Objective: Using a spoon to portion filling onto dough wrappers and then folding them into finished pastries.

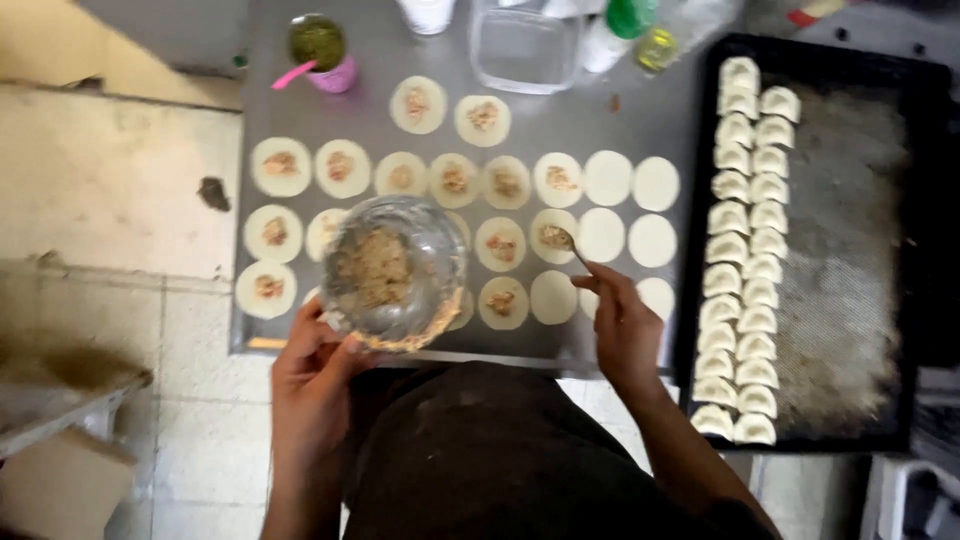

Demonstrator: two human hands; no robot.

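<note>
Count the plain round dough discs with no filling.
6 plain discs: two ending the long row, two below them, two nearest, flanking the right hand, which may hide another.

Beyond our hands we see a grey metal table (560,125) carrying rows of round dough discs (603,178), many spotted with filling. Past them stand a clear plastic container (524,48) and a pink cup (335,72). Right of our right hand lies a black tray (850,240).
</note>
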